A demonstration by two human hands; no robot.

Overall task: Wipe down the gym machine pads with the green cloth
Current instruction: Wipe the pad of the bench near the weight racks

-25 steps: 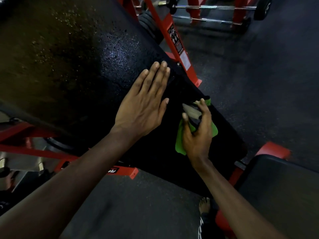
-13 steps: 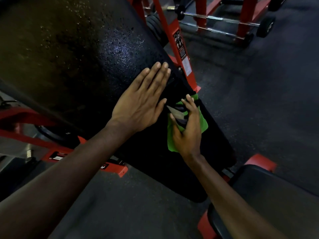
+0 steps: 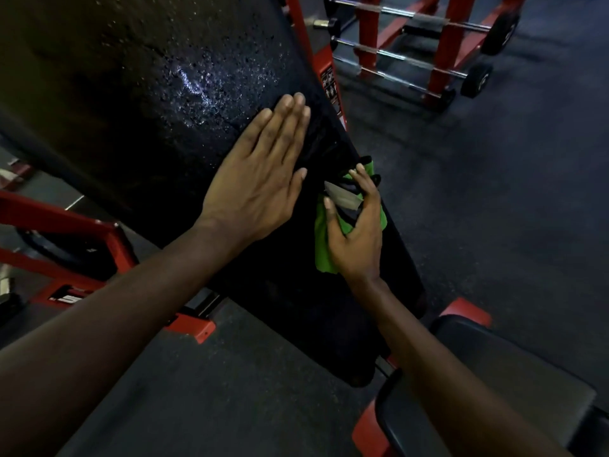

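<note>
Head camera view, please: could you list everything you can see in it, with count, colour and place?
large pad: one, black, wet with droplets, slanting across the centre
green cloth: one, green, at the large pad's right edge, under the right grip
pale object: one, grey-white, held with the cloth; cannot tell what it is
seat pad: one, black, bottom right
frame: red, lower left
barbells: at least three, chrome, top right
rack: one, red, carries the barbells
floor: dark grey
left grip: flat on the large pad, fingers straight
right grip: holds cloth and pale object
</note>
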